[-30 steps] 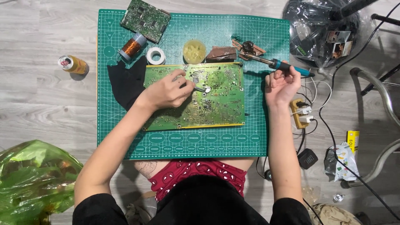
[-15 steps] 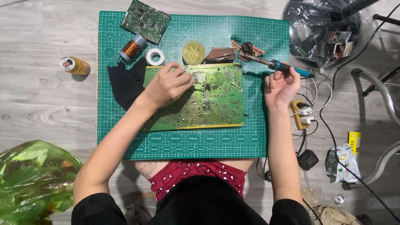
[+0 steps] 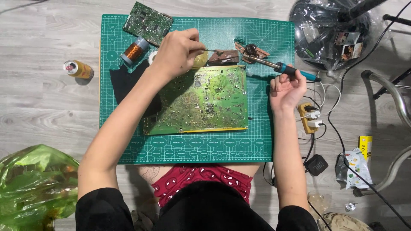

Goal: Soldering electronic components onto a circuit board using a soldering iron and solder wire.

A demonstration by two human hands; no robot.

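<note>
Copper coil (image 3: 134,51) and small board (image 3: 148,23) flank the left hand (image 3: 180,52).

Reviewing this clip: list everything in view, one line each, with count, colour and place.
cutting mat: 1, green, on the grey wooden floor
large circuit board: 1, yellow-green, middle of mat
small circuit board: 1, dark green, mat's top edge
wire spool: 1, copper, mat's upper left
black cloth: 1, left part of mat
tweezers: 1, metal, in left hand
soldering iron: 1, blue handle, beside right hand
can: 1, yellow, floor left of mat
power strip: 1, yellow, right of mat
plastic bag: 1, green, lower left
left hand: pinching tweezers above large board
right hand: curled, at iron's handle
</note>
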